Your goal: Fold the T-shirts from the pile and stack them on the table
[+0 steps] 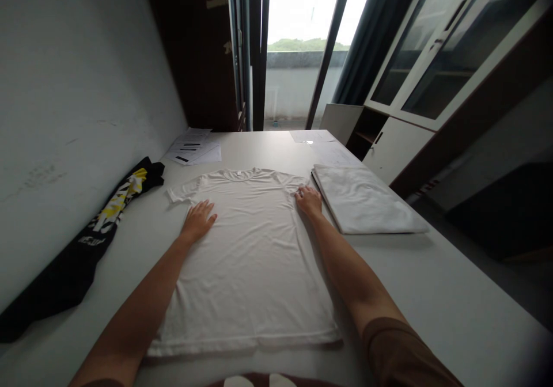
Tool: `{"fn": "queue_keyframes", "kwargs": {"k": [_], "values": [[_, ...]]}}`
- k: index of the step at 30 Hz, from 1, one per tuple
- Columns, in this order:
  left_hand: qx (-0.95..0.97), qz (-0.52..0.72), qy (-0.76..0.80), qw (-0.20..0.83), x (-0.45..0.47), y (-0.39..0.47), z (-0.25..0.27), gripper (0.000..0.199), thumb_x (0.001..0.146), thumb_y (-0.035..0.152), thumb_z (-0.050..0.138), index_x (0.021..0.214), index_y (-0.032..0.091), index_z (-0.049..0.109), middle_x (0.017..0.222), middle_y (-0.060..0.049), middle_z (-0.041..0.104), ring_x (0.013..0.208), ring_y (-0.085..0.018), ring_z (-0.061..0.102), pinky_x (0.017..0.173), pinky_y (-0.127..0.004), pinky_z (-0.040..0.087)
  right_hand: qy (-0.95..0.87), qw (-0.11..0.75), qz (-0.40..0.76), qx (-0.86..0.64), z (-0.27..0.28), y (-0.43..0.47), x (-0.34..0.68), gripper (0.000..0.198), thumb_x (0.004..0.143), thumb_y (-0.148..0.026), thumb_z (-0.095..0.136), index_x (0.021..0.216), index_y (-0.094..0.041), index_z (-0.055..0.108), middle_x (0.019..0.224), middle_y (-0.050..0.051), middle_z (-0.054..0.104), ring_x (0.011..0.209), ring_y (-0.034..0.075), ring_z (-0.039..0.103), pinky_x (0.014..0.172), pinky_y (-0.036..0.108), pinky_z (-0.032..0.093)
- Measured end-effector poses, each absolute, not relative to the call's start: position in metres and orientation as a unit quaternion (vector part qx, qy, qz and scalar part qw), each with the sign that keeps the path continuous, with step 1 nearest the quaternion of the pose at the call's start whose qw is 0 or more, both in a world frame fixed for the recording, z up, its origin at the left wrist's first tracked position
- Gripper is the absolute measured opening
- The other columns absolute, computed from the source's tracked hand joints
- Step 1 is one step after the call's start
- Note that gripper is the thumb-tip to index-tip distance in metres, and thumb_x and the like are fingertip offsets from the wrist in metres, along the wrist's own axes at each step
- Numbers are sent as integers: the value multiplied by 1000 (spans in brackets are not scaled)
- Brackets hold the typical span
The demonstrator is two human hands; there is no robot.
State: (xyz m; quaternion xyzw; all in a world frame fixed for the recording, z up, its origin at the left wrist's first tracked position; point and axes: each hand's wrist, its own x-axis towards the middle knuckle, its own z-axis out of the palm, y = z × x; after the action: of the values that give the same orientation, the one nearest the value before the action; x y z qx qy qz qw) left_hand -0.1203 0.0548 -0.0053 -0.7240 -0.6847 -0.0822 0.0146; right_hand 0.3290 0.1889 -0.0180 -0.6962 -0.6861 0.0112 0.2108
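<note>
A white short-sleeved T-shirt [250, 260] is spread on the table, collar away from me and hem towards me, with light wrinkles across it. My left hand [199, 221] rests flat on its left side below the sleeve, fingers stretched out. At the right sleeve, my right hand [309, 200] has its fingers bent onto the fabric, closed on the shirt's edge; the thumb is hidden. Just right of that hand lies a folded white cloth stack [367, 200] with a dark layer showing at its edge.
A black garment with yellow and white print [116, 203] lies along the wall at left. Paper sheets [196, 148] sit at the table's far left corner, more papers [322, 145] at the far right. A white cabinet [401, 151] stands beyond the right edge of the white table [453, 295].
</note>
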Motion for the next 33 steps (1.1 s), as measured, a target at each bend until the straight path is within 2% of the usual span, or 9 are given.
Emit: {"fn": "queue_keyframes", "kwargs": {"k": [18,33], "values": [[-721,-80,-688,10,-118,54,-1,56,103,43,41,153,20,48,164,-11,38,152,-29,33,124,-49,23,-683,212,15,-698,-19,190,329,38,98,-40,55,129,-23,67,145,14,58,134,30,48,114,47,29],[-721,-78,-688,17,-118,53,-2,54,103,43,42,152,21,49,164,-9,39,152,-28,33,124,-47,24,-684,214,11,-698,-21,192,330,37,97,-39,56,129,-23,67,146,14,58,135,29,48,114,47,30]]}}
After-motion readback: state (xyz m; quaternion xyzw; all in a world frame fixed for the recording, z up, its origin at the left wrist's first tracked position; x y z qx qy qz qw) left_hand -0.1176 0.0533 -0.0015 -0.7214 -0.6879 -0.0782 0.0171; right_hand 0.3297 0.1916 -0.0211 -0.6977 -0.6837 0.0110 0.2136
